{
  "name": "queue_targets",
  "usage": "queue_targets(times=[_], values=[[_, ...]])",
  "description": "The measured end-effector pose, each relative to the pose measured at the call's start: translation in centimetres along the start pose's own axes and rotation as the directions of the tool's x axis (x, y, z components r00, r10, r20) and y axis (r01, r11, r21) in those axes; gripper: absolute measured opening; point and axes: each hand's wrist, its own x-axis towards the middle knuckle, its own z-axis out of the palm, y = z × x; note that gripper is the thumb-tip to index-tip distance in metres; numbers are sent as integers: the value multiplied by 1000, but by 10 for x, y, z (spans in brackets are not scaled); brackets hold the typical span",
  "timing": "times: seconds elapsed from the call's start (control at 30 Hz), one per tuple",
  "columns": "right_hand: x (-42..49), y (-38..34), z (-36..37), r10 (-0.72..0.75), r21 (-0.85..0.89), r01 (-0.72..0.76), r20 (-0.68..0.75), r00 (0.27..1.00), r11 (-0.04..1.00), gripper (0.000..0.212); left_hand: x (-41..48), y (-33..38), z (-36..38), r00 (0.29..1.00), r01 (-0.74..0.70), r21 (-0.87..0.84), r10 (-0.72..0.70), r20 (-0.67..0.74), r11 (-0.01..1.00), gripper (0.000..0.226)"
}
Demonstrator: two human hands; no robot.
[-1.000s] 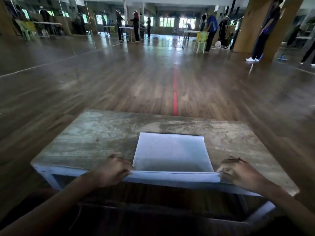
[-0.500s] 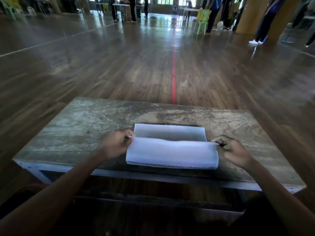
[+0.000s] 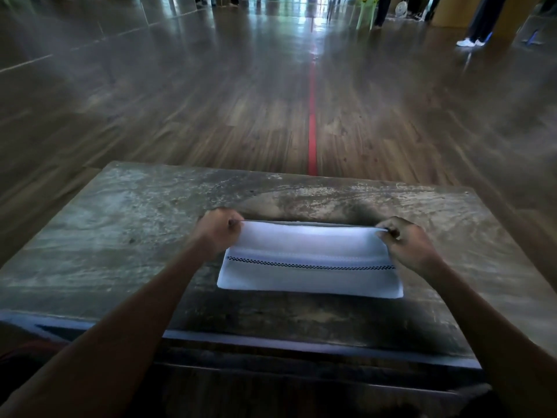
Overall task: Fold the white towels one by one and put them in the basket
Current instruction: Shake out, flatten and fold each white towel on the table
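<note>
A white towel (image 3: 310, 260), folded into a flat soft rectangle with a dark checked stitch line along it, is laid on the worn, scuffed wooden desk (image 3: 120, 236). Its far corners are pinched by the left hand (image 3: 218, 232) and the right hand (image 3: 407, 242). Beyond, glossy plank floor (image 3: 211, 116) is crossed by a red stripe (image 3: 312, 131).

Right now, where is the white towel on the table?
In the head view, the white towel lies folded on the table, centre-right, its far corners pinched by the left hand and right hand.
</note>
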Motion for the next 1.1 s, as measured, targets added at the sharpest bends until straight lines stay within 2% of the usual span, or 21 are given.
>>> queue_targets(times=[0.2, 0.33, 0.47, 0.67, 0.83, 0.9, 1.0, 1.1], values=[[15, 6, 8, -24, -56, 25, 10, 1000, 998, 13, 14, -3, 13, 997, 10, -60, -14, -71, 998, 16], [19, 14, 13, -42, -108, 44, 18, 999, 993, 11, 17, -4, 15, 998, -21, -62, 16, -67, 998, 15], [21, 15, 12, -37, -95, 41, 46, 998, 995, 12, 17, -6, 13, 995, -62, -95, 54, -82, 994, 18], [19, 8, 11, -36, -14, 36, 26, 999, 999, 10, 20, -10, 10, 991, -54, -123, 38, -128, 991, 18], [22, 4, 11, 22, 60, -25, 48, 999, 998, 12, 29, -14, 8, 996, -78, 66, 75, 44, 995, 17], [23, 3, 8, 20, 57, -24, 67, 998, 998, 15, 28, -12, 5, 995, -88, 146, 80, 60, 985, 17], [24, 0, 0, -2, -15, 3, 80, 997, 1000, 29, 25, -11, 0, 993, -114, 241, 101, 63, 964, 19], [27, -5, -13, -64, -189, 83, 102, 993, 979, 27, 21, -11, -8, 983, -181, 299, 181, 28, 937, 23]])
